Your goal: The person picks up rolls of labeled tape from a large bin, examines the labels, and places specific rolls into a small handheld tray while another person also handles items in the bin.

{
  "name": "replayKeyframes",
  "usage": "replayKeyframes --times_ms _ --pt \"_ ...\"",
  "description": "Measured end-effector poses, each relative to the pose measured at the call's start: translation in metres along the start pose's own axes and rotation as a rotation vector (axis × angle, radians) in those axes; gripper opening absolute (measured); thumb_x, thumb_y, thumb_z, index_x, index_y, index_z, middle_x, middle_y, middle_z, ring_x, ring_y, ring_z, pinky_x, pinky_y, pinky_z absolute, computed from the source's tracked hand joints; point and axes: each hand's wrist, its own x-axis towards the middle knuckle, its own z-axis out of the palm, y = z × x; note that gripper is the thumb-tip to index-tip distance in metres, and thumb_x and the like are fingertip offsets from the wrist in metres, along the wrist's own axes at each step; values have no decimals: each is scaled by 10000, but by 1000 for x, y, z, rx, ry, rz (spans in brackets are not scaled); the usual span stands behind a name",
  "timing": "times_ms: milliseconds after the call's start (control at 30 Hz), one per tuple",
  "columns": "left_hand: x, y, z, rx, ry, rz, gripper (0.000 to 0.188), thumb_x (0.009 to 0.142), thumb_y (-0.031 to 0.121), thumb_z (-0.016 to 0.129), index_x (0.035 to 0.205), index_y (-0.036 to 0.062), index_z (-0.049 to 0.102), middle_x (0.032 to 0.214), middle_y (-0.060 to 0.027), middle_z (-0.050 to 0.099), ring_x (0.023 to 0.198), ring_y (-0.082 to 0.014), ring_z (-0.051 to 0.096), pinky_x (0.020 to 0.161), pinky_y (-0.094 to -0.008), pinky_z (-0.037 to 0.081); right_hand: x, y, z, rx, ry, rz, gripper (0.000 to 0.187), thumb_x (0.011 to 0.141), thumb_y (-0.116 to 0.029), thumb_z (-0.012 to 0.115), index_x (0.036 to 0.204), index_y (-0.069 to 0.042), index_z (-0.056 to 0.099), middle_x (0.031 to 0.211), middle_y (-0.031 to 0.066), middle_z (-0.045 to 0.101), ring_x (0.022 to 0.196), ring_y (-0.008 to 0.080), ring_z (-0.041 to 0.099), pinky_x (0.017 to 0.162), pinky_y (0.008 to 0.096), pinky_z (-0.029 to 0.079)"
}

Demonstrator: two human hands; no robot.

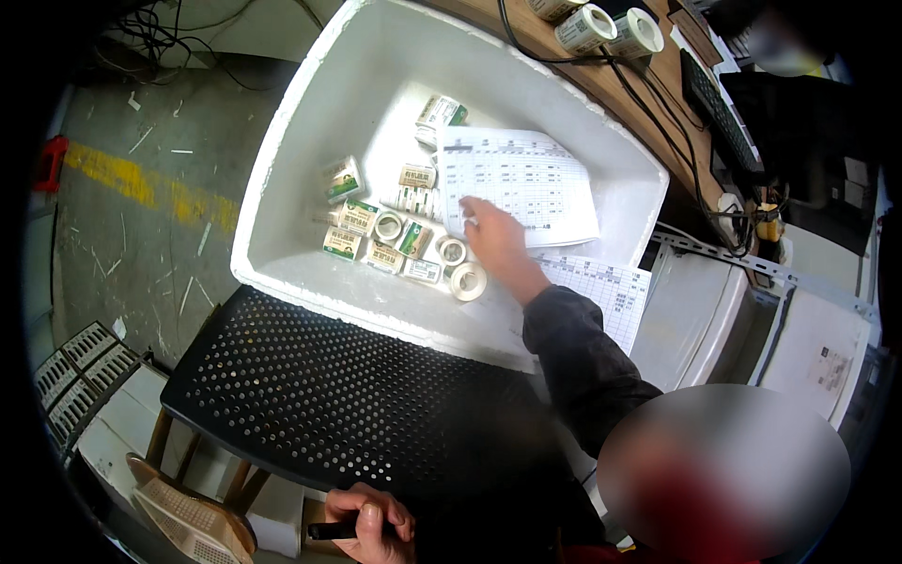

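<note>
My right hand (496,242), in a dark sleeve, reaches into a white foam box (526,80). Its fingers stretch out over a printed table sheet (521,169), apparently touching its lower left part. A second printed sheet (611,291) lies partly under my right forearm. Left of the sheets, several rolls of green-and-white labels (357,216) lie loose on the box floor. One ring-shaped label roll (467,281) shows its open core. Near the lower edge, my left hand (374,528) is closed around a black marker pen (331,532), which points left.
A black perforated seat (301,385) stands before the box. On a wooden desk (479,21) at upper right are more label rolls (584,30), cables and a black keyboard (719,103). Paper scraps litter the grey floor (122,226). A blurred patch covers the lower right.
</note>
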Motion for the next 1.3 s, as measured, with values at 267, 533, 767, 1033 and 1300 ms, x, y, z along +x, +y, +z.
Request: replayKeyframes --times_ms 267,533,767,1033,1300 --pt "1 1 0 -10 -8 5 80 906 120 550 864 68 507 639 -76 476 399 -97 369 348 -207 311 24 5 -17 -123 185 38 327 782 -93 580 1108 -76 570 1069 121 580 916 318 601 788 425 481" --pt "0 -6 -5 -2 -33 46 57 903 103 552 893 67 508 637 -77 472 395 -96 369 343 -207 311 68 -47 6 -75 8 -234 298 823 -33 491 1109 -54 571 1033 141 605 954 324 592 800 413 476" --pt "-1 -4 -2 -15 1 26 58 888 74 558 899 64 503 618 -70 454 415 -98 379 339 -206 304 107 -36 39 -436 -255 -194 197 844 -52 474 1013 -51 574 965 183 611 931 324 608 784 430 480" --pt "-2 -6 -4 10 -4 39 79 883 73 559 879 56 481 619 -83 471 408 -103 371 341 -208 303 109 -10 48 -307 -96 -263 286 756 -98 609 1041 -71 591 989 141 587 919 323 597 766 422 483" --pt "-1 -6 0 44 17 50 82 876 73 561 872 53 481 630 -82 469 404 -99 358 338 -203 295 106 -13 42 -261 -88 -266 330 753 -102 610 1082 -100 594 1010 125 576 910 310 601 768 419 484"
